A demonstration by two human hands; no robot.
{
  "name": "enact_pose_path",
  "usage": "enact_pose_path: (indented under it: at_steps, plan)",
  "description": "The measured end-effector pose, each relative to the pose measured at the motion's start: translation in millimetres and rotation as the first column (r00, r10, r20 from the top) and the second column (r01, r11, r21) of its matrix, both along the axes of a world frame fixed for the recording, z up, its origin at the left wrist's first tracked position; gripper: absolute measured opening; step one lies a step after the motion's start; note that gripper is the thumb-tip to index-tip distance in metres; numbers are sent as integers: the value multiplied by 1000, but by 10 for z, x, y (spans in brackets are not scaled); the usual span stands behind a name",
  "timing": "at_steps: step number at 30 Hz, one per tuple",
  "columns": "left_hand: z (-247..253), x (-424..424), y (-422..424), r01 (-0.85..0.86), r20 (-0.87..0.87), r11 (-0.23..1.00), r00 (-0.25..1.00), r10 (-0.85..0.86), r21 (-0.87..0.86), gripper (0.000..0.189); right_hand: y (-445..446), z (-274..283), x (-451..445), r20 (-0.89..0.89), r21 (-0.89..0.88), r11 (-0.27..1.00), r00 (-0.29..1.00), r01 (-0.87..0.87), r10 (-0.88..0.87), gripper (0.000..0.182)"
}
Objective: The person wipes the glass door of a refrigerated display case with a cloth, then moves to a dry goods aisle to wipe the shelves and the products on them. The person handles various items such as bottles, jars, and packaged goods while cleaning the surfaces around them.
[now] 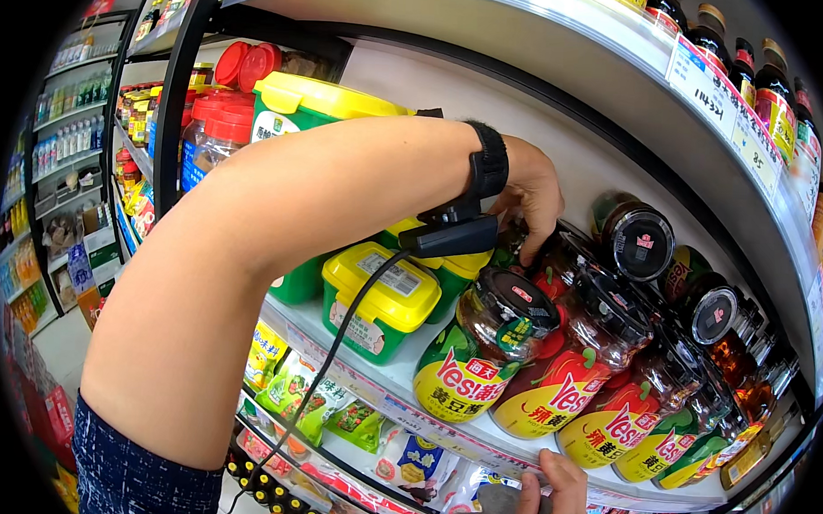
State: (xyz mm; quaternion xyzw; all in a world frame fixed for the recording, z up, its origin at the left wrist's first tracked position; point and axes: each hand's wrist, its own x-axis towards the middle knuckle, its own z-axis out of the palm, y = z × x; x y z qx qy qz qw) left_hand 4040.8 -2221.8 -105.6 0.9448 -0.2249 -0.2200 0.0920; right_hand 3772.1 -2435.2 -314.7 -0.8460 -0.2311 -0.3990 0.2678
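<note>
My left hand (533,193) reaches over the shelf to the back row of sauce jars. Its fingers point down among dark-lidded jars there; their tips are partly hidden, so whether they grip a jar cannot be told. A black strap with a black device and a cable is on that wrist. In front stand glass jars of soybean paste (458,384) and chilli soybean paste (549,398) with black lids. My right hand (556,496), at the shelf's front edge low in the picture, holds a grey cloth (494,508) between thumb and fingers.
Green tubs with yellow lids (383,283) stand left of the jars. Jars lie on their sides (643,245) atop others at the right. A price-tagged upper shelf (722,111) with sauce bottles hangs above. Seasoning bags (414,464) fill the shelf below. A black upright post (179,99) stands left.
</note>
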Motion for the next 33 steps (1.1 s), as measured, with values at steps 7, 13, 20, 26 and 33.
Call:
enact_pose_path:
  at_steps: [7, 13, 20, 26, 33]
  plan:
    - [-42, -155, 106, -10, 79, 995, 997, 2, 99, 74, 20, 5, 15, 20, 0, 1000, 1000, -13, 13, 24]
    - [-157, -426, 196, -276, 80, 918, 961, 264, 285, 49, -1, -59, 58, 39, 21, 999, 998, -48, 48, 22]
    - [-110, -524, 233, -134, -28, 967, 989, 144, 218, 48, -9, -77, 45, 42, 25, 999, 998, -40, 39, 21]
    - [-135, -467, 198, -301, -37, 915, 946, 322, 270, 60, -6, -95, 45, 56, 7, 997, 995, -80, 79, 22]
    - [-108, -583, 231, -183, -3, 942, 981, 192, 281, 66, -31, -104, 69, 39, -1, 996, 995, -86, 86, 24]
